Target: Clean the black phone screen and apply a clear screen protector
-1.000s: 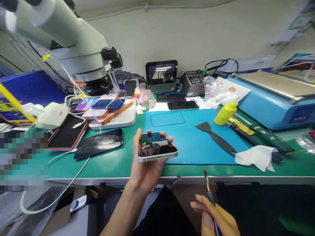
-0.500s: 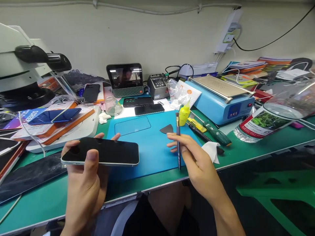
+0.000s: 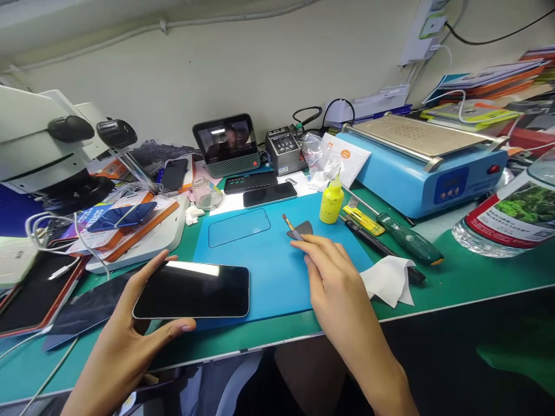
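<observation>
Phone (image 3: 197, 290), screen up, sits at 8 o'clock from the middle of the blue mat (image 3: 277, 271); whether it touches the mat I cannot tell. The left hand (image 3: 124, 335) has its grip spread wide around the phone's left end, thumb along the near edge, fingers at the far side. The right hand (image 3: 338, 283) has its grip pinched on a slim brush (image 3: 293, 229), bristles pointing to 11 o'clock, apart from the phone and over a dark scraper (image 3: 306, 227). A yellow bottle (image 3: 332, 202) stands at 1 o'clock; white tissue (image 3: 392, 280) lies at 3 o'clock, partly on the green counter (image 3: 455, 271). The step in hand looks like steadying the phone with the brush ready; using those bristles calls for a level phone and a light stroke.
</observation>
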{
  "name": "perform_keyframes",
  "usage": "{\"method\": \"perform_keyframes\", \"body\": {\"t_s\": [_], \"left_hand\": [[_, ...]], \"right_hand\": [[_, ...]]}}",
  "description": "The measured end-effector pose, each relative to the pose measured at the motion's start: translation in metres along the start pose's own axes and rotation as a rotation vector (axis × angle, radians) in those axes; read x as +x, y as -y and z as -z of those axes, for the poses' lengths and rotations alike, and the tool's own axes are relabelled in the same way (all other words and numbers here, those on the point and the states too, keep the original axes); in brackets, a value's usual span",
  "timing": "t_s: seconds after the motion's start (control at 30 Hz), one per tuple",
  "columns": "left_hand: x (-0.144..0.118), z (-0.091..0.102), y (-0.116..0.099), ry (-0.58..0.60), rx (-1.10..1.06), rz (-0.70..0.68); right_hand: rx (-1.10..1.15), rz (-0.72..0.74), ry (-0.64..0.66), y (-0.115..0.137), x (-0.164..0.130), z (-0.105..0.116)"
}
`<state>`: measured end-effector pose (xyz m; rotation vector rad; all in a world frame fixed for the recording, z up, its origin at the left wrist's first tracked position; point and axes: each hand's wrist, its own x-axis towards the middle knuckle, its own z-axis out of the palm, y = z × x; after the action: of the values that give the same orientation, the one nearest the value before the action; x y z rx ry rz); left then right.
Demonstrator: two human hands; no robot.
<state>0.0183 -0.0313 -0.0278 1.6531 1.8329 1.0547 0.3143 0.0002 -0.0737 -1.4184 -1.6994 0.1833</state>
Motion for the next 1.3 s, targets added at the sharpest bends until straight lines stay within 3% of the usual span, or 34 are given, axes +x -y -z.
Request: {"method": "perform_keyframes", "body": {"t_s": [0.27,0.5,0.63,0.8,0.97,1.2,1.3], "left_hand": [[0.020,0.012,0.024,0.328,0.526,-0.244],[0.034,-0.015,-0.010,0.516,0.561,-0.382],[0.039,-0.020,-0.023,0.612,0.546,-0.446],[0.037,-0.018,-0.020,0.565,0.509,-0.545],[0.046,-0.027,-0.030,0.539,0.473,-0.551],[0.071,-0.046,-0.043,0.505,0.490,-0.561],[0.075,-0.047,-0.041,0.507,0.492,-0.566]], "right_hand": [[-0.029,0.021,0.026,-0.005,0.001,-0.002],[-0.017,0.043,0.011,-0.007,0.002,-0.001],[0.015,0.053,-0.040,-0.004,0.004,0.002],[-0.015,0.083,-0.141,0.000,0.005,0.007],[-0.166,0.053,-0.287,-0.004,0.009,0.008],[-0.343,0.083,-0.296,0.002,0.001,0.005],[-0.359,0.129,-0.237,0.003,0.004,0.006]]}}
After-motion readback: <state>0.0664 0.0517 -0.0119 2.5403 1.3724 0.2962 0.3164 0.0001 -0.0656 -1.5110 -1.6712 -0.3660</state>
